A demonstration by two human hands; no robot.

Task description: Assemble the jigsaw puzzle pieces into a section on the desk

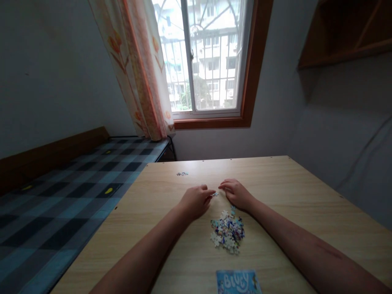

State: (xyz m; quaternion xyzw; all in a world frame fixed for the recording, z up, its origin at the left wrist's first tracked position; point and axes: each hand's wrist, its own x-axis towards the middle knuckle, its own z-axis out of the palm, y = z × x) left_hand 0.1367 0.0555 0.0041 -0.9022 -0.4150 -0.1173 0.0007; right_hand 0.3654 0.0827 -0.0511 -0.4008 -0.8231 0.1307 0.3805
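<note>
Desk [290, 183] w/ "Bluey" card [238, 281], puzzle pcs [228, 230]

Daylight is coming through a barred window [211, 57] in the far wall [275, 102], an orange curtain [137, 69] hanging beside it. A checked bed [61, 204] is lying off the left edge of the pale wooden table [306, 196], a shelf [346, 36] hanging high right.

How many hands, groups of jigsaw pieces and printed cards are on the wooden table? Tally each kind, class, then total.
Bare hands: 2 (left hand, right hand)
Groups of small colourful cardboard jigsaw pieces: 3 (big pile, far cluster, piece between the hands)
Blue rectangular printed card: 1
Total: 6
</note>
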